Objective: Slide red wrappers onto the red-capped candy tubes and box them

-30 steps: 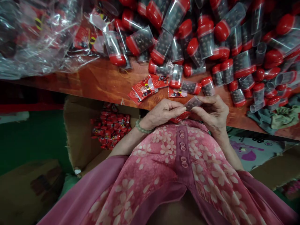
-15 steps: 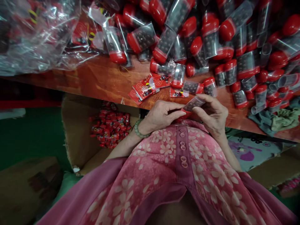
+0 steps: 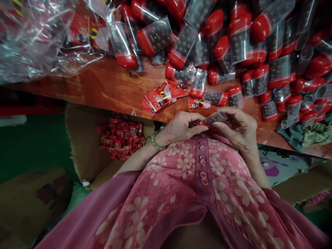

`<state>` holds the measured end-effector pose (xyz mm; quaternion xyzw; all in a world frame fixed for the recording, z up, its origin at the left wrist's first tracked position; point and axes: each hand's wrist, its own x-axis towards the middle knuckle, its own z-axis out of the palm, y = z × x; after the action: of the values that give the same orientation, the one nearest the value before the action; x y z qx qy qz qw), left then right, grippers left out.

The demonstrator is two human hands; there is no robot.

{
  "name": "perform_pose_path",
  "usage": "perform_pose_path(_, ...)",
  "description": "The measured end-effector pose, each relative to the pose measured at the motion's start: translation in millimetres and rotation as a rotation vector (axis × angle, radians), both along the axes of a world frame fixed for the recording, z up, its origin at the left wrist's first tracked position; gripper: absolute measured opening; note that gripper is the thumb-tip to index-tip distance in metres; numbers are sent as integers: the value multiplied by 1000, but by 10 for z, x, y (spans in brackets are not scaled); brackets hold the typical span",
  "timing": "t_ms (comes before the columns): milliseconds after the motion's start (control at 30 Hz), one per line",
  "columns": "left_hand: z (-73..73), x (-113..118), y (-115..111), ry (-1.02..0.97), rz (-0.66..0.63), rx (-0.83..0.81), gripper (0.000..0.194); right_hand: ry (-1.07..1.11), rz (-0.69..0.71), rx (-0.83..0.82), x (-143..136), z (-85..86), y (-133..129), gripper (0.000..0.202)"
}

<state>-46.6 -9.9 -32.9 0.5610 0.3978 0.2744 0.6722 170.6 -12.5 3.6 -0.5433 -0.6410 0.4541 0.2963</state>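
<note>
Close in front of my body, both hands are on a small clear plastic tube (image 3: 215, 118) with something red at its lower left end. My left hand (image 3: 179, 126), with a green bead bracelet at the wrist, is closed on that red end; its fingers partly hide it. My right hand (image 3: 240, 128) has thumb and forefinger about the tube's clear end. The tube lies slanted, clear end up to the right. Just beyond my hands lie red printed packets (image 3: 161, 97) and a red-capped tube of dark beads (image 3: 215, 97).
A heap of red-capped tubes of dark beads (image 3: 239, 39) covers the far side of the wooden table (image 3: 109, 84). Clear plastic bags (image 3: 44, 45) lie at left. Below the table edge stands a cardboard box (image 3: 84, 145) with small red packets (image 3: 121, 136). Crumpled cloth (image 3: 316, 135) lies at right.
My left fingers have curled further round the red end of the tube. My right hand has shifted slightly right and down, and more of the tube's clear end shows.
</note>
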Motion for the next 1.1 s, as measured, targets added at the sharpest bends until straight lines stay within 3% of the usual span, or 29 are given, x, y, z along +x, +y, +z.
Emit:
perform_pose_path(200,75,100,-14,151,188,109,23,47,-80,-156,-113,88,54,14)
perform_pose_path(333,61,92,42,131,232,56,40,79,-130,-151,-118,54,72,13)
perform_pose_path(500,-4,72,104,-84,106,-162,55,9,34,-62,-40,18,147,16)
perform_pose_path(633,-21,63,138,-87,131,-200,64,25,86,-37,4,-18,210,16)
perform_pose_path(733,-22,-2,159,-186,69,-251,72,21,99,-67,5,-45,226,16)
perform_pose_path(967,62,-201,231,-164,-116,-342,52,82,52,-126,7,-77,237,18)
perform_pose_path(1100,65,-158,247,-124,-128,-326,48,81,76,-115,-26,-58,247,15)
